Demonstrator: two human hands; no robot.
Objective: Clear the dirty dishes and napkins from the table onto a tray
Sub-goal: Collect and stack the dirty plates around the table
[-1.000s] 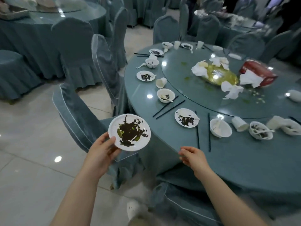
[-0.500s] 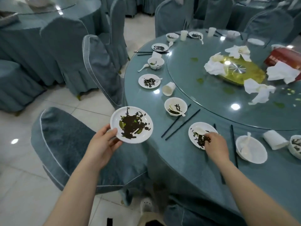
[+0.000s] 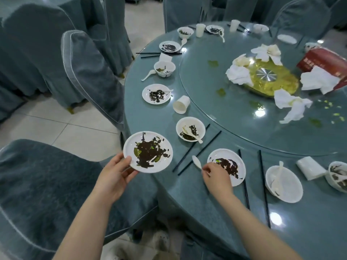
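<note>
Spoon pinched by right hand, handle toward it, bowl aimed at plate gripped by left hand off counter edge.

red box: pale print, too blurry to read.

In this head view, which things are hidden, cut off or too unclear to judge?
- Tray: none shows in the head view.
- Bowl: cut by the right edge.
- Red box: partly under a napkin, cut by the right edge; print too small to read.
- Near plate: its near rim is hidden by the right hand, which pinches a white spoon.
- Left hand: fingers under its plate hidden.
</note>
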